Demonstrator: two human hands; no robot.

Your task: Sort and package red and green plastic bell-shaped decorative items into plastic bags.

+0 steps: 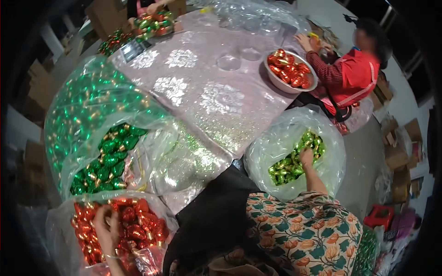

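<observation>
My left hand [107,223] reaches down into a clear plastic bag of shiny red ornaments [136,230] with gold caps. Its fingers arch over the pile with a gap beside the thumb, and nothing shows between them. On the right, my right hand [307,158] dips into another clear bag [258,161], among glossy light green ornaments [287,170]. The ornaments hide the right fingertips, so their grip does not show. Behind the red pile, a large bag [87,92] lies with its mouth spread, full of dark green ornaments [110,156] with gold caps.
A table with a pale, flower-patterned cover [198,92] stands ahead. On it are a white bowl [271,82] of red ornaments and round clear plastic pieces [229,63]. A person in a red vest [359,76] works at far right; another person's hand [156,5] shows at the back.
</observation>
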